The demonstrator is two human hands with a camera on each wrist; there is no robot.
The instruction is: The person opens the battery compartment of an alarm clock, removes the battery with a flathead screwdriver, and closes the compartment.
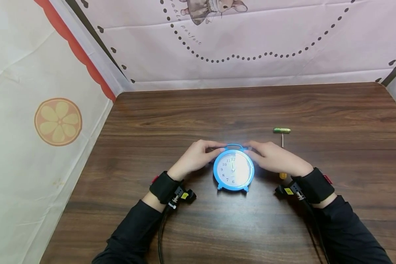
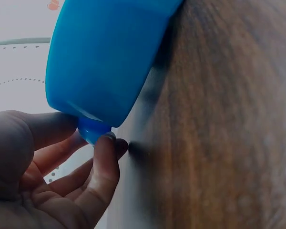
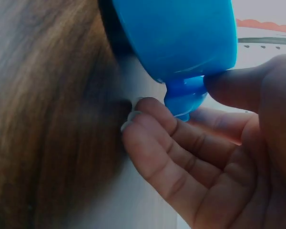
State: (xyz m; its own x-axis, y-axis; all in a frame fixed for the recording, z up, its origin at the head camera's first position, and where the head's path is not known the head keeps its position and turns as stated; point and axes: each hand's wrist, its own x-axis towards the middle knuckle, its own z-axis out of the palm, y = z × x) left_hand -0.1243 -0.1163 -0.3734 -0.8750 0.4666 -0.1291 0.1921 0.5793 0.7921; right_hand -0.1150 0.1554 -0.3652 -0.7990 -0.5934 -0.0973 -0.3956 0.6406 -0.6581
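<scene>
A blue alarm clock [image 1: 233, 169] with a white dial faces up toward the head camera, its two small feet toward the person. At its upper left, my left hand [image 1: 196, 157] pinches the blue knob [image 2: 93, 130] between thumb and fingers, as the left wrist view shows. My right hand [image 1: 277, 157] mirrors it at the upper right, thumb and curled fingers around the matching knob [image 3: 185, 95]. Between the hands the clock's top handle [image 1: 235, 145] is visible. Glare covers the right half of the dial.
Beyond the right hand lies a T-shaped tool [image 1: 282, 130] with a green head and thin metal shaft; the right forearm hides its middle, and a yellow end [image 1: 282, 176] shows below. The brown wooden table [image 1: 191, 113] meets a printed white cloth [image 1: 250, 69] behind.
</scene>
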